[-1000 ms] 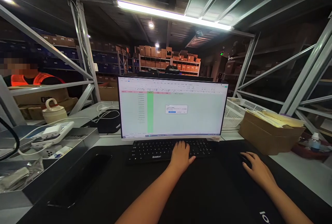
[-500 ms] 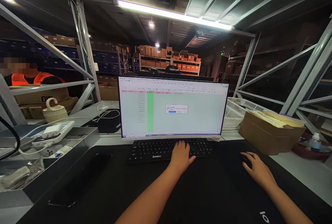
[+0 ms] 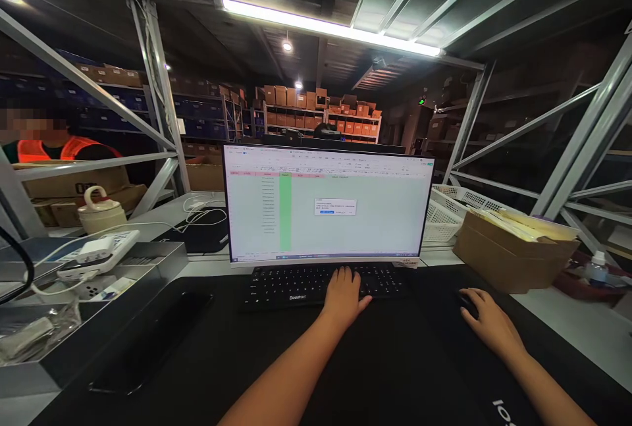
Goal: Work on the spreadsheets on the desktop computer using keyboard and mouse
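Observation:
My left hand (image 3: 344, 294) lies on the right part of a black keyboard (image 3: 284, 288), its fingers stretched over the keys and the thumb out to the side. On the dark desk mat (image 3: 395, 367), my right hand (image 3: 488, 320) is curved over a black computer mouse (image 3: 468, 306), which it partly hides. Behind the keyboard stands a monitor (image 3: 326, 228) that shows a spreadsheet with a green column and a small dialog box. A black phone (image 3: 153, 344) rests flat on the mat at the left.
At the left, a grey tray (image 3: 47, 347) holds a power strip, chargers and cables, with a cream bottle (image 3: 103, 212) behind it. A cardboard box (image 3: 508, 255) of papers and white baskets (image 3: 442, 218) stand right. A person in an orange vest (image 3: 69, 147) is beyond the rack.
The view has shifted very slightly. Both hands keep their places on the keyboard and mouse, and the dialog box is still on the screen.

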{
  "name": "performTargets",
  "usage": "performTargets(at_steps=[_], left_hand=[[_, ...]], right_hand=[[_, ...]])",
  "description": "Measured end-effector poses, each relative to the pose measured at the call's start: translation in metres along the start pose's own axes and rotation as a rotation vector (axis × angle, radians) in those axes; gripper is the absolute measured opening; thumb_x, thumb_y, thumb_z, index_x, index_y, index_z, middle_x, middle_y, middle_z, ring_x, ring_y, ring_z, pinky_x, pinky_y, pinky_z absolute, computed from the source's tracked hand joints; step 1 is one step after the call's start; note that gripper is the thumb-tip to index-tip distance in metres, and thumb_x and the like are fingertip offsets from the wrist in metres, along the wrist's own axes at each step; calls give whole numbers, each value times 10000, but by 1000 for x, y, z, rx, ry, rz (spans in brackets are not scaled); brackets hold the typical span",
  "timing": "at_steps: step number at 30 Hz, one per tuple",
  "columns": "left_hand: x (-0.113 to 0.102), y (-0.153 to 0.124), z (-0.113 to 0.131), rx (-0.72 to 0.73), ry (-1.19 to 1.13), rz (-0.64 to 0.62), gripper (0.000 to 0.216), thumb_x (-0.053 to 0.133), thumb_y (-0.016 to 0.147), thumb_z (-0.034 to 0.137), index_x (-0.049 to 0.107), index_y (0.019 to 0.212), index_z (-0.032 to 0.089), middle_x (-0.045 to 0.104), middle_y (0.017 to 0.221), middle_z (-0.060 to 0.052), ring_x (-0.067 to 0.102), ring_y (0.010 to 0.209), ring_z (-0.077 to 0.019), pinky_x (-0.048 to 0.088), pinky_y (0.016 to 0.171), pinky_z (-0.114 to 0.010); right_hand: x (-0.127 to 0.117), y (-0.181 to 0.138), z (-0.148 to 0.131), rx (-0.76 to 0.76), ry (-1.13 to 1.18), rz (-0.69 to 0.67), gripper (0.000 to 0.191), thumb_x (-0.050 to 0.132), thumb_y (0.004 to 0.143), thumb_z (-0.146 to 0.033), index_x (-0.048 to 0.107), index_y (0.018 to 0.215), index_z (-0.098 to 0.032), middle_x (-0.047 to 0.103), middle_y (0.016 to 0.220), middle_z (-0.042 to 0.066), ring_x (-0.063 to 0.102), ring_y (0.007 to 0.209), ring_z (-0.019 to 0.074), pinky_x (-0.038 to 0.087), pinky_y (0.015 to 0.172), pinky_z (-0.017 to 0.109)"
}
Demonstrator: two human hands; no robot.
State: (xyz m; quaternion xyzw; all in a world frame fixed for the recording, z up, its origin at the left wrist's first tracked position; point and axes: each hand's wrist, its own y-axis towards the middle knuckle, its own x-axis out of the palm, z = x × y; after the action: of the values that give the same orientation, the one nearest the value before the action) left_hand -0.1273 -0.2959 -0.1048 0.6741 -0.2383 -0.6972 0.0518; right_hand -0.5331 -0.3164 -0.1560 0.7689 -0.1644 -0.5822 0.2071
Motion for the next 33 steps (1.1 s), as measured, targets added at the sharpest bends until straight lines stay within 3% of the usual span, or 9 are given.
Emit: performTargets(at_steps=[15,25,33], left_hand=[[-2,0,0,5,12,-15,659,510,919,580,536,1364,95,535,1424,-215,477,1349,-340,355,1158,-475],[0,0,0,0,13,-11,651,507,920,581,537,1369,111,535,1426,-210,480,1346,-338,364,1149,-486],[-6,-1,1,6,17,-30,670,500,926,579,527,1379,86,531,1428,-219,475,1354,-341,355,1160,-472]], right_hand=[[2,-1,2,-11,-62,-6,447,424,876,-455,605,1248,-284,568,1310,71,621,1136,245,524,921,399],[7,0,8,-23,-22,11,460,439,873,-445,584,1271,-266,569,1308,80,603,1168,244,506,973,402],[0,0,0,34,-53,-33,469,401,901,-482,611,1279,-299,551,1356,73,612,1142,257,518,954,431]])
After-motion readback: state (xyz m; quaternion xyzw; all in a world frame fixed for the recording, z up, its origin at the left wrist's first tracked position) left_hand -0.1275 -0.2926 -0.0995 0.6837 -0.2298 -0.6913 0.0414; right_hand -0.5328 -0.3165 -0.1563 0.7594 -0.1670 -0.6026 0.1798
